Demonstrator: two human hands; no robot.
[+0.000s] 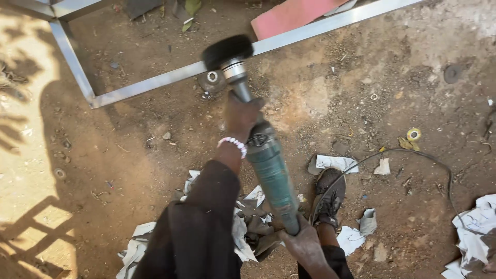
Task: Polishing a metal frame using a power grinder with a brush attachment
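grinder: teal body, middle of the frame, black round head up top over the metal frame
left hand: fingers wrapped tight on the grinder's neck, white bead bracelet on the wrist
right hand: clamped round the tail end, bottom centre
ground: dirt, paper scraps, shoe beside the cable

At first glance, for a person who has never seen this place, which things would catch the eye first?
The eye goes first to the teal angle grinder in the centre, gripped by the left hand near its head and the right hand at its rear end. Its dark round wheel sits over the silver metal frame lying on the dirt ground. Crumpled white paper scraps lie around the person's shoe at the bottom.
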